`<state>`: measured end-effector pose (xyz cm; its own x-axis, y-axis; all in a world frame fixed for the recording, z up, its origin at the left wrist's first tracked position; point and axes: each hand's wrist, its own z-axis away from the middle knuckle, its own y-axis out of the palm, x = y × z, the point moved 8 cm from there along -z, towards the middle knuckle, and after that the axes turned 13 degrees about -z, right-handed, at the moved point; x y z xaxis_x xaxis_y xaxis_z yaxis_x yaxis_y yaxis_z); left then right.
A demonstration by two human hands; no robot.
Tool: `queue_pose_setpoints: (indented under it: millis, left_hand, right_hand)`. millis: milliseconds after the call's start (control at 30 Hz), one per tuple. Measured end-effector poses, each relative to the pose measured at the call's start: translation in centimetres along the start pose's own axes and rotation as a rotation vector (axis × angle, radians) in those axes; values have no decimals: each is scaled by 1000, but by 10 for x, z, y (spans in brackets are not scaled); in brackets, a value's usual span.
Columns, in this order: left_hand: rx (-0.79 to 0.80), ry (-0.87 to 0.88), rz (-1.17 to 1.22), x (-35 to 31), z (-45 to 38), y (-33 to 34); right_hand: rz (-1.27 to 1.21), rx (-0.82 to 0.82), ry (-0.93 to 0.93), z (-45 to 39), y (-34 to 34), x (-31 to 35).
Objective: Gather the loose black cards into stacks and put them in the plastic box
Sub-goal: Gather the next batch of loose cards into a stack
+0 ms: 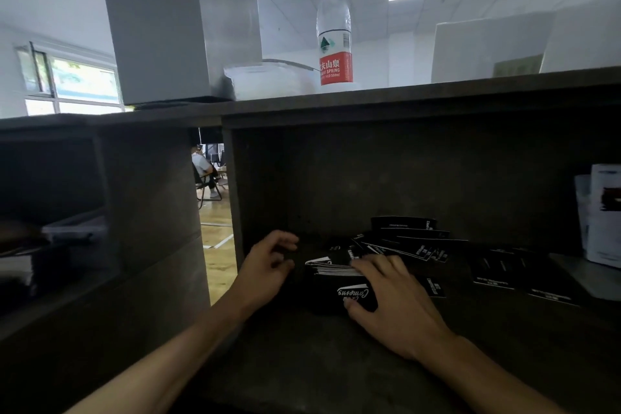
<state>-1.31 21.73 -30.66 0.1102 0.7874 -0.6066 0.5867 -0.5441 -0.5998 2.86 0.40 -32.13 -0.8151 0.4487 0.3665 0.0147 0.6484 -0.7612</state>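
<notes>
A stack of black cards (331, 282) with white script lies on the dark shelf floor (302, 356). My right hand (391, 299) holds it, fingers over its far side and thumb against its near edge. My left hand (268, 264) hovers just left of the stack with loosely curled fingers and nothing in it. More loose black cards (408, 240) lie fanned behind the stack, and others (519, 274) are spread out to the right. A clear plastic box (268, 79) stands on top of the shelf unit.
A water bottle (334, 30) with a red cap stands beside the plastic box, and a grey carton (174, 20) is to its left. White booklets (601, 212) lean at the compartment's right side. A vertical divider (232, 185) bounds the left.
</notes>
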Motion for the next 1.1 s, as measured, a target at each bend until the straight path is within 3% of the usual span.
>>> queue_pose_setpoints:
  millis: [133, 367, 500, 633, 700, 867, 967, 1100]
  left_hand:
    - [126, -21, 88, -18, 11, 19]
    - [42, -578, 596, -40, 36, 57]
    - [132, -545, 469, -48, 29, 67]
    - [91, -417, 170, -44, 24, 59]
    - [94, -479, 230, -46, 27, 61]
    - [163, -602, 641, -57, 31, 71]
    - [130, -526, 461, -57, 32, 71]
    - [115, -493, 472, -64, 33, 71]
  right_hand:
    - [-27, -5, 41, 0, 0, -3]
    - [-1, -6, 73, 2, 1, -6]
    - [9, 15, 100, 2, -5, -2]
    - [59, 72, 91, 3, -8, -1]
    - [107, 112, 99, 2, -6, 1]
    - [141, 168, 145, -1, -6, 6]
    - [206, 174, 119, 3, -1, 9]
    - [192, 150, 134, 1, -3, 12]
